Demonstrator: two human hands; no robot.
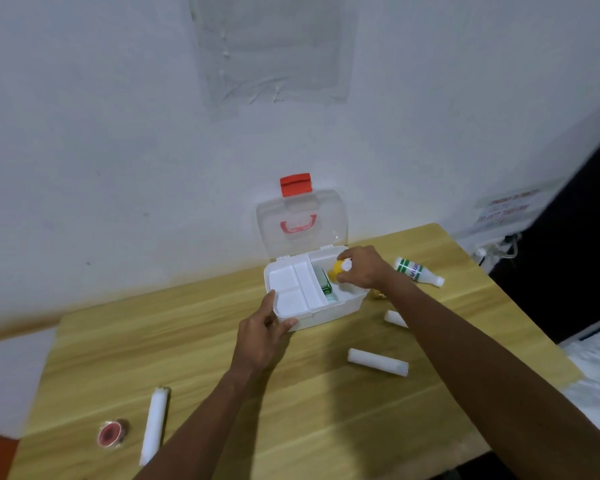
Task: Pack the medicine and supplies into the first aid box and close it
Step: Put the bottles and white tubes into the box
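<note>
The white first aid box (329,311) stands open on the wooden table, its clear lid (302,220) with a red latch upright against the wall. A white divided tray fills its left half; a green packet (325,282) lies in the right half. My left hand (265,327) grips the box's front left corner. Over the right half, my right hand (359,266) is shut on a small yellow bottle (338,268) with a white cap. Loose on the table lie a white bottle with a green label (417,270), three white bandage rolls (377,362) (394,318) (155,424) and a red tape roll (111,433).
The table (222,358) butts against a white wall. A small golden object (379,294) peeks out beside my right wrist. Dark furniture and a cable are at the far right, past the table's right edge.
</note>
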